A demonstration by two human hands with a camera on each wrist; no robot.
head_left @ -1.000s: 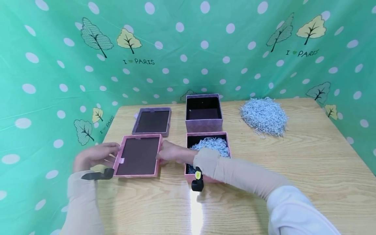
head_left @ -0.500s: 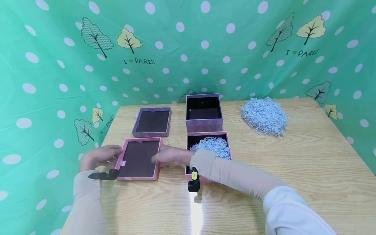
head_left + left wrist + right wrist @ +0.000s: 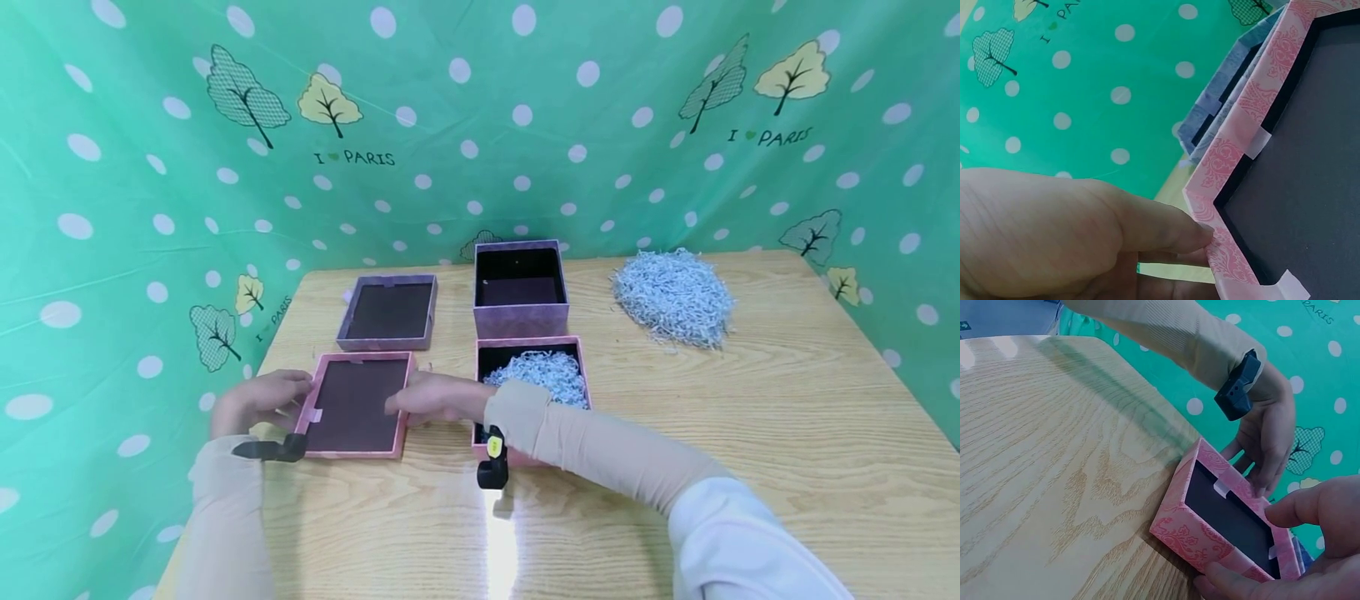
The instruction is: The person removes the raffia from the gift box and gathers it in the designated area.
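Observation:
A shallow pink patterned box lid [image 3: 327, 454] with a dark inside lies on the table's left, inner side up. My left hand [image 3: 262, 398] touches its left wall from outside, the fingers fairly straight; in the left wrist view the left hand [image 3: 1085, 231] meets the rim near a corner. My right hand [image 3: 431, 396] holds the right wall, thumb over the inner side. In the right wrist view the right hand [image 3: 1322, 544] has fingers along the outer wall. Under the right forearm stands a pink box [image 3: 483, 454] with blue shredded paper [image 3: 543, 371] in it.
Behind the pink lid lies a purple lid [image 3: 386, 342], inner side up. A purple box [image 3: 521, 320] stands open behind the pink box. A heap of blue shredded paper [image 3: 675, 296] sits back right on the wooden table [image 3: 750, 417]. A green curtain [image 3: 525, 125] hangs behind.
The pink lid has shifted slightly towards me and right, then stayed put. My left hand has moved right with it. My right thumb has come over the rim onto the inner side.

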